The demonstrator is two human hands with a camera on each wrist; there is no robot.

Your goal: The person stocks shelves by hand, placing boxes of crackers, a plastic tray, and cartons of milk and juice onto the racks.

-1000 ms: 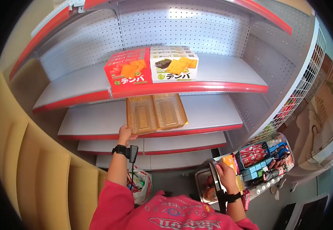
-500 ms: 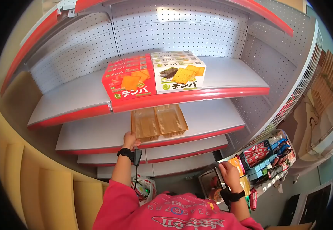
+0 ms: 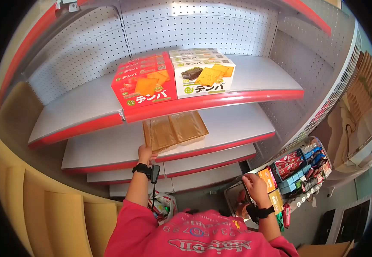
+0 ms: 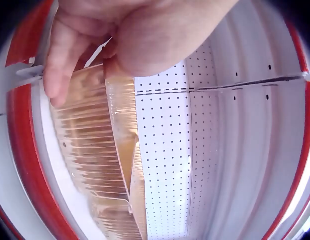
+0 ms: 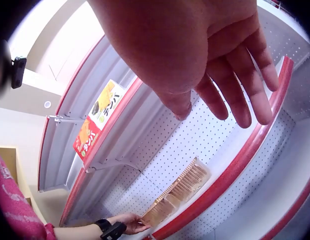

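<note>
An amber clear plastic tray (image 3: 189, 127) with two compartments sits on the shelf below the cracker boxes. My left hand (image 3: 145, 154) pinches its near left corner. In the left wrist view the thumb and fingers are at the rim of the ribbed tray (image 4: 87, 135). My right hand (image 3: 256, 187) is over a shopping basket (image 3: 233, 198) at lower right. The right wrist view shows that hand (image 5: 205, 55) with fingers extended and nothing in them; the tray (image 5: 177, 192) appears beyond.
Red cracker boxes (image 3: 144, 83) and white cracker boxes (image 3: 205, 77) stand side by side on the shelf above. A cart of packaged snacks (image 3: 297, 171) stands at right. On the floor is a filled bag (image 3: 164, 204). Wooden shelving (image 3: 61, 210) lines the left.
My right hand has let go of the basket's handle and its fingers have straightened. The tray, still in my left hand's grip, has tilted slightly. The head view has shifted a little.
</note>
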